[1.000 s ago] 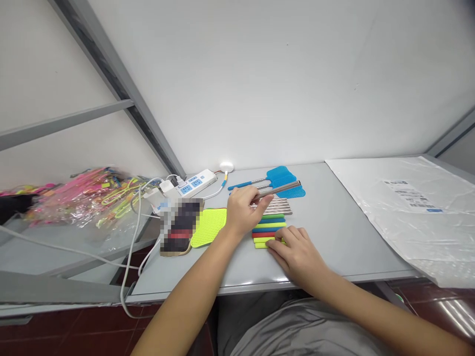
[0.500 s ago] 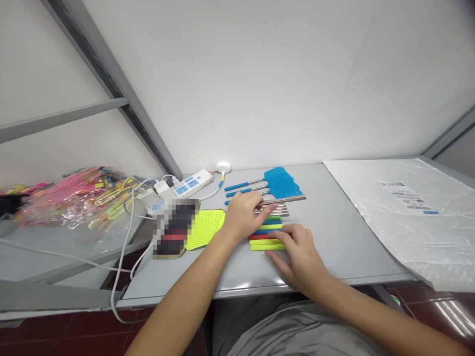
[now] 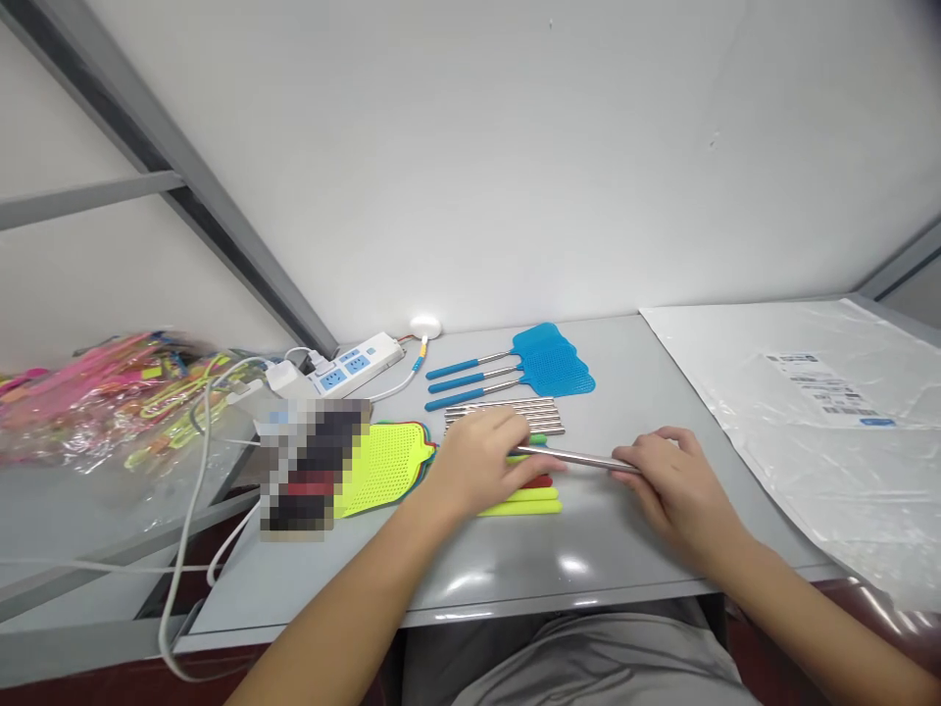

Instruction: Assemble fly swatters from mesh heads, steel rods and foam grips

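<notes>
A thin shiny metal rod (image 3: 577,457) spans the gap between my hands, above the table. The fingers of my left hand (image 3: 477,453) are closed on its left end, and my right hand (image 3: 672,490) pinches its right end. Beneath my left hand lie coloured handle sleeves (image 3: 525,507) in yellow, red and green, partly covered. More metal rods (image 3: 540,412) lie side by side just behind that hand. To its left is a stack of fly swatter heads (image 3: 389,463), yellow-green on top. Farther back, three blue fly swatters (image 3: 555,361) lie with their handles pointing left.
A white power strip (image 3: 360,363) with plugs and cables stands at the back left, near a pixelated dark item (image 3: 316,466). Bagged colourful goods (image 3: 103,392) fill the far left. A white plastic package (image 3: 801,412) covers the table's right side (image 3: 624,549).
My right hand has left the coloured handles, moved right and gripped the rod's right end. The rod has come from the rod pile toward me. My left hand has moved slightly nearer.
</notes>
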{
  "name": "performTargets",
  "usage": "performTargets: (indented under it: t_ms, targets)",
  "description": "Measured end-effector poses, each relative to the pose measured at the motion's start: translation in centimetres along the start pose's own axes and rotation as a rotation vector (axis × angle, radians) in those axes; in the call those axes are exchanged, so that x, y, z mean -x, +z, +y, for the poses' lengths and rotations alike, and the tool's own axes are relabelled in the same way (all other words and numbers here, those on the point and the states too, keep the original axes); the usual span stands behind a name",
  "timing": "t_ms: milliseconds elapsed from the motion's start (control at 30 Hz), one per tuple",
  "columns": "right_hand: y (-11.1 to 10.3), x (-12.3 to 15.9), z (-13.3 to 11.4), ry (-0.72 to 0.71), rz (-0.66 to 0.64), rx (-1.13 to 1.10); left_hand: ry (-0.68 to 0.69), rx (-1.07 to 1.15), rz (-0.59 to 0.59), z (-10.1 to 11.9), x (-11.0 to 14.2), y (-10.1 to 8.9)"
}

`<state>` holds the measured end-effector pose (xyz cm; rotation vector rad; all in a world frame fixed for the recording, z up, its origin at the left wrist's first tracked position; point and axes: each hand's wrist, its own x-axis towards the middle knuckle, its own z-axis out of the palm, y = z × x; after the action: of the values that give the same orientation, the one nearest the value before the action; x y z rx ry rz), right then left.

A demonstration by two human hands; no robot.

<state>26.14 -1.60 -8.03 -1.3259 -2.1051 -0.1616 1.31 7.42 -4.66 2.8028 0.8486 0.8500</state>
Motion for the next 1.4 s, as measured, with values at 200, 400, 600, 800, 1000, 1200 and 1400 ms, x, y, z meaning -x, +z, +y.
performTargets:
  t_ms: [200, 400, 600, 800, 1000, 1200, 1400]
  targets:
    - [-1.5, 2.3, 2.2, 0.233, -0.002, -0.205, -0.234, 0.397, -0.077, -0.5, -0.2, -1.1]
    - [-1.5, 2.4, 2.4, 0.278, -0.107, -0.325, -0.348, 0.679, -0.095, 0.1, -0.1, -1.3]
    - [-1.4, 2.3, 2.2, 0.308, -0.123, -0.348, -0.397, 0.736, -0.193, 0.3, -0.3, -1.7]
    - [-1.6, 2.0, 2.2, 0.285, -0.096, -0.355, -0.38, 0.8, -0.299, 0.5, -0.5, -1.8]
    - [-1.6, 2.2, 2.1, 0.23, -0.069, -0.377, -0.345, 0.815, -0.371, 0.4, -0.1, -1.5]
    - [-1.1, 2.2, 1.8, 0.221, -0.091, -0.375, -0.338, 0.745, -0.359, 0.5, -0.3, -2.1]
    - [-0.9, 1.0, 1.0, 0.148, -0.101, -0.145, -0.32, 0.509, -0.29, 0.4, -0.5, -3.3]
